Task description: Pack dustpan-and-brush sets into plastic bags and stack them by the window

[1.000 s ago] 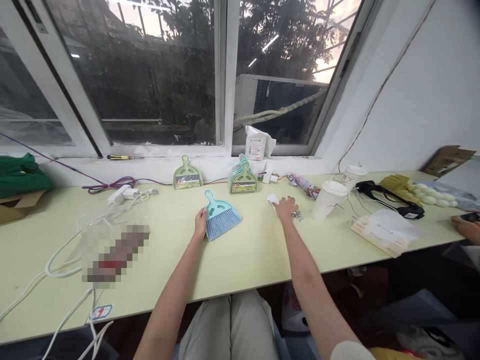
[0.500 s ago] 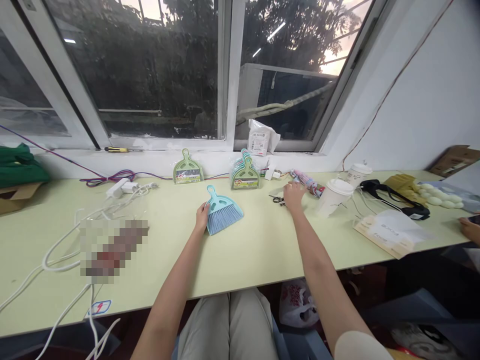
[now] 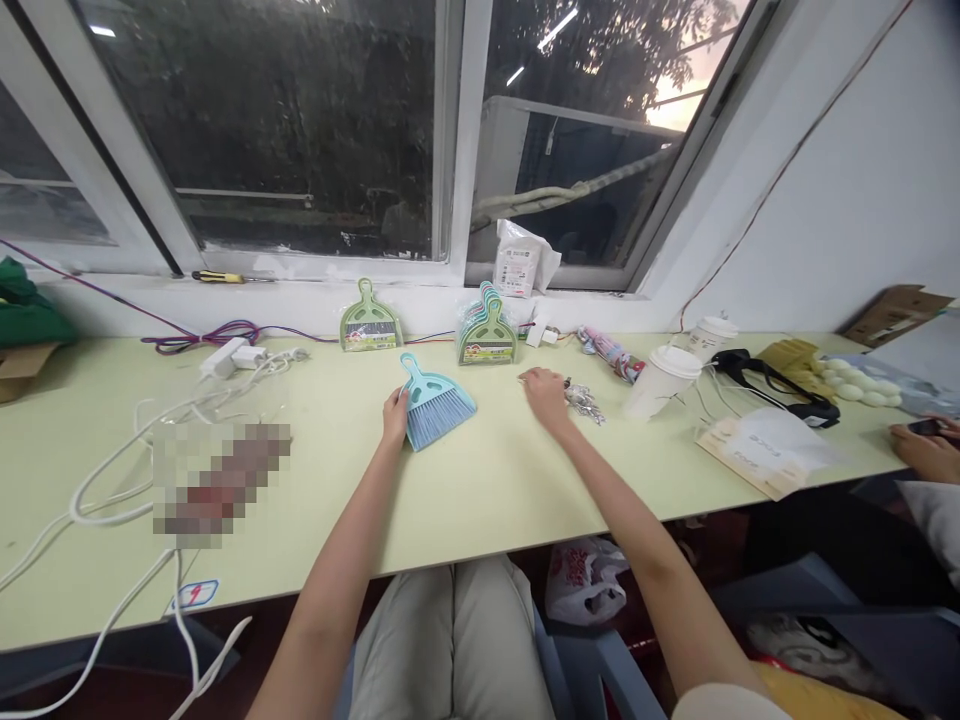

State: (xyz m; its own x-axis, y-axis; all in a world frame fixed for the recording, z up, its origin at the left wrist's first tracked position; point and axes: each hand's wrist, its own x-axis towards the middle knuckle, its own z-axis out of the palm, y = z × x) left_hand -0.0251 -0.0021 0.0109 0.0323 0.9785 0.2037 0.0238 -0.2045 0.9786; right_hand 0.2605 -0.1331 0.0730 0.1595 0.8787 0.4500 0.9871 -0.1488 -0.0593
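My left hand (image 3: pixel 396 412) grips the left edge of a light-blue dustpan with a blue-grey brush (image 3: pixel 438 408), its handle pointing toward the window. My right hand (image 3: pixel 545 392) is above the pale green table (image 3: pixel 480 500), right of the dustpan, fingers bent together and pointing left; whatever they hold is too small to make out. Just right of that hand lies a small bunch of silvery and dark items (image 3: pixel 583 400). Behind stand a wrapped green dustpan set (image 3: pixel 370 325) and a stack of wrapped dustpan sets (image 3: pixel 487 335).
Two white cups (image 3: pixel 664 380) stand to the right, beside black goggles or a headset (image 3: pixel 780 388) and a paper package (image 3: pixel 765 450). White cables (image 3: pixel 112 460) and a blurred-out item lie left. Another person's hand (image 3: pixel 926 450) holds a dark object at the far right.
My right hand has moved left from the small bunch, which shows more fully now. My left hand still holds the blue dustpan. The whole view has shifted slightly.
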